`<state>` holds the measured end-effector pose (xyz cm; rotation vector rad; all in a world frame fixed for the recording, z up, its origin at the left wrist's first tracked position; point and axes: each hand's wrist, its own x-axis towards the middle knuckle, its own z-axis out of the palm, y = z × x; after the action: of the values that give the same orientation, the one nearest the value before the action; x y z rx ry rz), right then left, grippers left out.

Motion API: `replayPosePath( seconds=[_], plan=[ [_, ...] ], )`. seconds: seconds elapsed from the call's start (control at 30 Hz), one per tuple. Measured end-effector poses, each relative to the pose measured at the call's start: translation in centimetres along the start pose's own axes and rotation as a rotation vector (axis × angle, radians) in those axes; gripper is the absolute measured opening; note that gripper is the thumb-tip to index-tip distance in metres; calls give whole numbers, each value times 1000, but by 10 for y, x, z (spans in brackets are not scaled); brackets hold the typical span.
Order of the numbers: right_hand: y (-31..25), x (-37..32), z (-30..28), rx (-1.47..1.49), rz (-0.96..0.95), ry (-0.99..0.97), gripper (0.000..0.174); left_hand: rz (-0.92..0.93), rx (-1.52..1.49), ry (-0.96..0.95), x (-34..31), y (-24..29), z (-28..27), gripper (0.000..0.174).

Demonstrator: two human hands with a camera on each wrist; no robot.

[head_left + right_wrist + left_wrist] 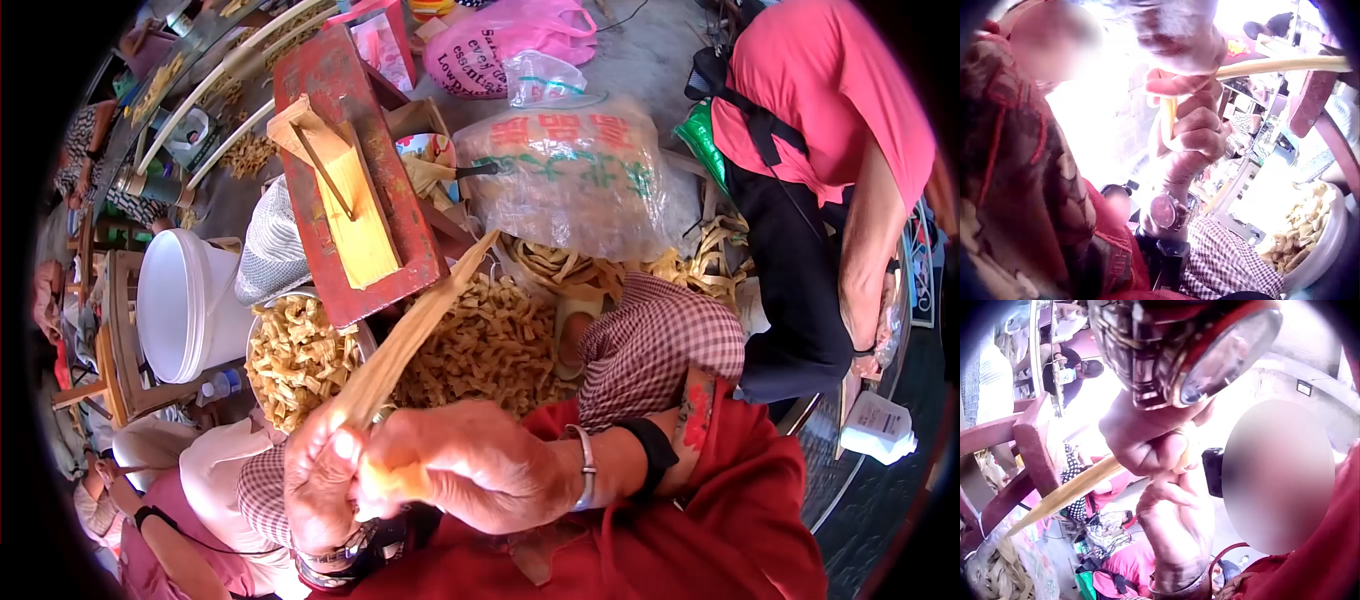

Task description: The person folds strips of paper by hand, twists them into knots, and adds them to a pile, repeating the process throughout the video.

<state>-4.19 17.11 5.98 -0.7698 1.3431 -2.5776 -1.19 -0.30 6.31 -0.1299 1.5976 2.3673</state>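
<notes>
Both hands meet low in the middle of the head view, over the person's lap, on one long tan dried strip (425, 325). The left hand (318, 480) pinches the strip near its base. Against it, the right hand (475, 465) has curled fingers gripping the strip's folded lower end. The strip's free length slants up and away, narrowing to a tip. In the right wrist view, a pale bend of the strip (1172, 115) loops down over the left hand's fingers (1194, 128). The fingers partly hide the fold.
Short folded pieces (480, 350) lie heaped ahead, with more in a bowl (295, 350) at left. Beyond stands a red bench (350, 90) bearing a yellow wooden block with a metal rod. A white bucket (175, 300) is left; a clear plastic sack (570, 180) lies behind. Another person (810, 120) sits right.
</notes>
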Motion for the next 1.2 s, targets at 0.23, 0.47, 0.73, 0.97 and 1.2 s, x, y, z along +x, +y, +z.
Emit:
replayPosePath(
  seconds=[0.23,0.47,0.73,0.97,1.2],
  plan=[
    [26,16,-7,-393,119,180,15,60,311,24,7,12,11,21],
    [30,23,-21,-650,419,-45,27,820,1253,144,30,-1,3,18],
    [25,21,-25,-755,247,-176,23,500,915,-60,30,-9,-22,14],
    [34,12,-35,-759,255,-185,31,80,-262,-139,32,-10,-9,25],
    [28,16,-38,-649,325,-107,45,501,471,-136,38,-18,-9,40]
  ],
)
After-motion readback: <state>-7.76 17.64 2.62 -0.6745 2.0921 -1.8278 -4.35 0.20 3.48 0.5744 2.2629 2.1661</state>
